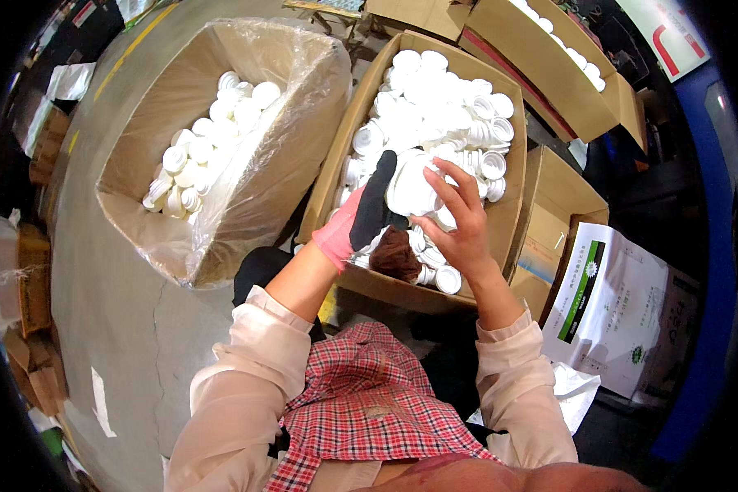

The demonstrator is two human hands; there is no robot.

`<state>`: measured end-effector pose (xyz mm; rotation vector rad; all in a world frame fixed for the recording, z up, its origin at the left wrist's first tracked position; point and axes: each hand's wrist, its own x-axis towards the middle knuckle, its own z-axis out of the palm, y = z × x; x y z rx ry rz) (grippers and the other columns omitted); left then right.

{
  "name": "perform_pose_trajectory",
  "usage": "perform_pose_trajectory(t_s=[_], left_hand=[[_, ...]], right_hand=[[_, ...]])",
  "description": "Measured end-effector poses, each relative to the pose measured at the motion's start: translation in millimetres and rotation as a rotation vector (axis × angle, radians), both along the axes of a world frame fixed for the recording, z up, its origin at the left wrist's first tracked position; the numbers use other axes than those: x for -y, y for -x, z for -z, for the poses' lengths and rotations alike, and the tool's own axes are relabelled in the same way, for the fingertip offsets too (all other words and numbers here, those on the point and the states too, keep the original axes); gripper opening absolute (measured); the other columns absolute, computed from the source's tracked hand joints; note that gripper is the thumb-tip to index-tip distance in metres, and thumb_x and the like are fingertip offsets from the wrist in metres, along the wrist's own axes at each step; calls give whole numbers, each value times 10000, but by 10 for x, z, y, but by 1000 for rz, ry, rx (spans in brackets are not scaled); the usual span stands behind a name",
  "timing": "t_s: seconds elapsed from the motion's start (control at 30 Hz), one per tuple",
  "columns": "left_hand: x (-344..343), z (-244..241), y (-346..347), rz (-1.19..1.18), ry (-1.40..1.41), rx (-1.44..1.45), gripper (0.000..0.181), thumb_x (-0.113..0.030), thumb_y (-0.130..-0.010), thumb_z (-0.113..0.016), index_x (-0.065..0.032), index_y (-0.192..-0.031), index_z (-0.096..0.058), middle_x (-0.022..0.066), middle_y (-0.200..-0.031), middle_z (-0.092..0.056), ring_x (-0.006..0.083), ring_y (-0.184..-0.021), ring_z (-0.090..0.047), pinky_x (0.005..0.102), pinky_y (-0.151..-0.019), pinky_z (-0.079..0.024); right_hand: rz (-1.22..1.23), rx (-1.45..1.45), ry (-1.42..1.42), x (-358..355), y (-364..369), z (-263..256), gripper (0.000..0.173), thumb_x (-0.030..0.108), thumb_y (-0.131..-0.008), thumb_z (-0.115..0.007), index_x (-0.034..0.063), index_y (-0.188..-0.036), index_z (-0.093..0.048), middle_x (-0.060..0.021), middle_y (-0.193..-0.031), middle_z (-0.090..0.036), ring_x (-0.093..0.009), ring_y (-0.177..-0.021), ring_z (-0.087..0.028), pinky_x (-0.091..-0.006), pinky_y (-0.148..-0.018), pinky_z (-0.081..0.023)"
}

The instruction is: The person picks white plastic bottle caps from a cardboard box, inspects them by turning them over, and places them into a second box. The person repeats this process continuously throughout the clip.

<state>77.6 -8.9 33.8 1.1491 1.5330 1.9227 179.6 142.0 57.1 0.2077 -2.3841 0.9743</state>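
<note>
My left hand (372, 209), in a black and pink work glove, grips a white plastic cap (411, 184) over a cardboard box (498, 246). Glare makes it hard to tell whether one cap or more is held. My bare right hand (461, 221) has its fingers spread at the cap's right side, fingertips at its edge. Beneath both hands, the box is heaped with white threaded caps (449, 117). A dark brown cloth-like item (395, 255) lies on the caps at the near end.
Left of me stands a box lined with clear plastic (270, 184), holding white caps (203, 141). Another carton (547, 67) with caps is at the far right. An opened carton (547, 215) and a printed white box (615, 313) flank my right side. Grey floor (117, 258) shows at left.
</note>
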Motion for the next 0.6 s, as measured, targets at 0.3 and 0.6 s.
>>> perform_pose_trajectory(t_s=[0.3, 0.6], left_hand=[[18, -117, -28, 148, 4, 769, 538, -452, -1023, -326, -58, -1376, -429, 63, -1244, -577, 130, -1084, -595, 262, -790, -525], [13, -33, -9, 221, -57, 818, 550, -460, -1024, -315, -61, -1387, -422, 60, -1240, -583, 137, -1085, -604, 274, -762, -540]], right_hand=[[7, 16, -3, 30, 2, -29, 697, -11, -645, -755, 124, -1301, -562, -127, -1326, -487, -298, -1146, -500, -369, -875, -462], [2, 26, 10, 50, -12, -35, 703, -28, -638, -751, 121, -1299, -566, -132, -1323, -489, -301, -1148, -504, -372, -886, -466]])
